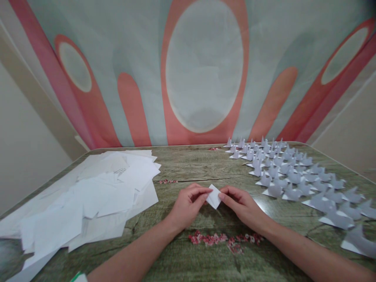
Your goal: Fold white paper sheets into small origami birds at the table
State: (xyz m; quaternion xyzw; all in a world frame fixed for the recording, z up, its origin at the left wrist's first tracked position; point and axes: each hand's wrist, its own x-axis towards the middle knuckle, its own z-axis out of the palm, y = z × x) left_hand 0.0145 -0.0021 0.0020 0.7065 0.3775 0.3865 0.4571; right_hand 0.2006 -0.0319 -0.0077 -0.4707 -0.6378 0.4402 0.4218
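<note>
Between my two hands is a small folded white paper diamond [214, 197], held just above the table in the middle of the view. My left hand [189, 201] pinches its left corner between thumb and fingers. On the opposite corner, my right hand [239, 202] has its thumb in front and its fingers curled behind. Folded layers and a crease show on the paper's face, though the finer folds are too small to make out.
A spread pile of loose white paper sheets [108, 196] covers the table's left side. Several rows of folded white paper birds [276, 190] stand on the right. The wood-patterned tabletop [188, 162] carries printed pink flowers [208, 238]. Behind it hangs a patterned backdrop [204, 66].
</note>
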